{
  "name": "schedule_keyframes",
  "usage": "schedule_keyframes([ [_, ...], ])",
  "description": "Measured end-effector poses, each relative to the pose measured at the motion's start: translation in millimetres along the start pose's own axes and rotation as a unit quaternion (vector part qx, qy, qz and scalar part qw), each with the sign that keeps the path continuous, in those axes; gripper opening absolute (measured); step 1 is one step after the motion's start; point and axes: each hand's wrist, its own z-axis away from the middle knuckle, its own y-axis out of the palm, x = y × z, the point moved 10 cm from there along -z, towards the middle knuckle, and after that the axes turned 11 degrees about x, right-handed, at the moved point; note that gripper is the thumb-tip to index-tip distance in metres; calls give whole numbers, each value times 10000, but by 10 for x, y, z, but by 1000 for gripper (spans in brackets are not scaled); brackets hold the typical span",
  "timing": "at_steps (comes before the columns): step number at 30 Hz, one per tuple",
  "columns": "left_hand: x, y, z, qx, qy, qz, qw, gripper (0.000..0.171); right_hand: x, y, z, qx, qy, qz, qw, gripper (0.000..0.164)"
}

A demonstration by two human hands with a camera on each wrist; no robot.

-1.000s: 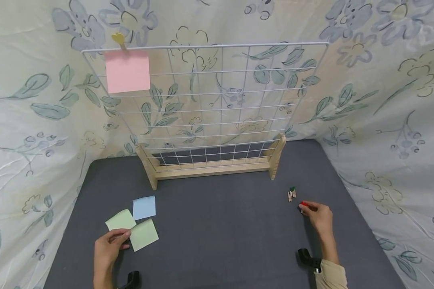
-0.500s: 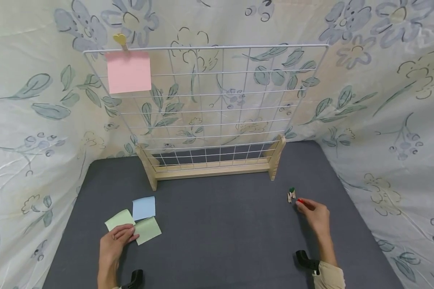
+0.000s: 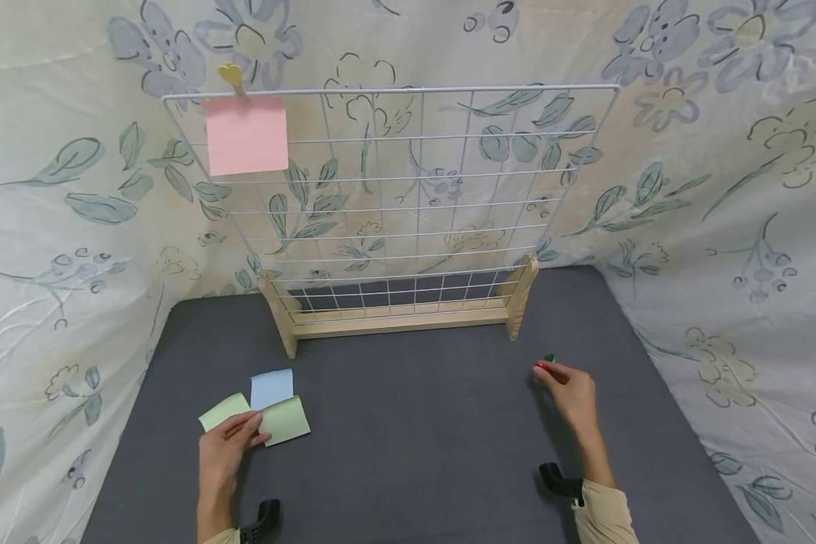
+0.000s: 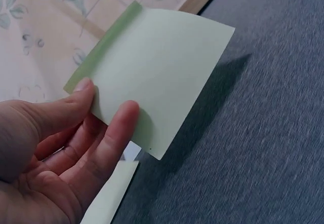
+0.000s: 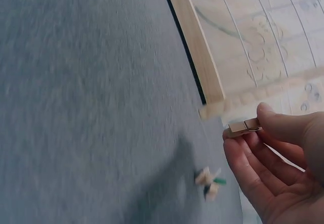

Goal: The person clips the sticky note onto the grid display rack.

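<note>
My left hand (image 3: 223, 457) pinches a pale green sticky note (image 3: 285, 421) between thumb and fingers; in the left wrist view this note (image 4: 152, 72) is lifted off the dark cloth, casting a shadow. Behind it lie another green note (image 3: 223, 410) and a blue note (image 3: 272, 388). On the other side, my right hand (image 3: 573, 397) holds a small wooden clothespin (image 5: 243, 127) by its end, with a red top (image 3: 541, 366) showing in the head view. Below that hand, small clothespins (image 5: 206, 177), one with a green part, lie on the cloth; the head view mostly hides them.
A white wire grid (image 3: 418, 178) stands upright in a wooden base (image 3: 401, 325) at the back. From its top left hangs a pink note (image 3: 248, 137) under a clothespin with a yellow heart (image 3: 230, 74). Floral fabric (image 3: 741, 249) surrounds the dark table (image 3: 408, 438).
My left hand has moved forward and right, raising the green note off the table. The right hand has shifted left and slightly forward with its clothespin, now over the other clothespins.
</note>
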Motion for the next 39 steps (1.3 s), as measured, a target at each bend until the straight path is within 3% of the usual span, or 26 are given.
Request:
schedule_keyframes([
  [10, -84, 193, -45, 174, 150, -65, 9997, 33, 333, 279, -138, 248, -512, 157, 9983, 21],
  [26, -125, 513, -102, 383, 487, -166, 9979, 24, 662, 532, -185, 598, -947, 64, 9937, 25],
  [39, -331, 985, -223, 687, 855, -393, 9932, 18, 1034, 678, -244, 511, -1573, 93, 9862, 19],
])
